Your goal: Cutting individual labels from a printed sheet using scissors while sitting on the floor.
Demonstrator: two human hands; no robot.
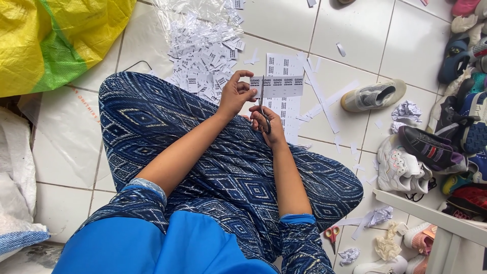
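Observation:
My left hand [235, 94] pinches the left end of a white strip of printed labels [279, 86], held level above my knees. My right hand [267, 124] grips a pair of scissors [263, 117] whose blades point up into the strip near its left end. Under the strip lies a larger printed sheet [284, 109] on the tiled floor. I sit cross-legged in blue patterned trousers [223, 167].
A heap of cut labels [205, 58] lies on clear plastic ahead. A yellow-green sack [56, 35] is at the top left. Several shoes [446, 132] are piled on the right, a single grey shoe [373, 95] nearer. Small red-handled scissors [332, 236] lie at my right knee. Paper offcuts litter the tiles.

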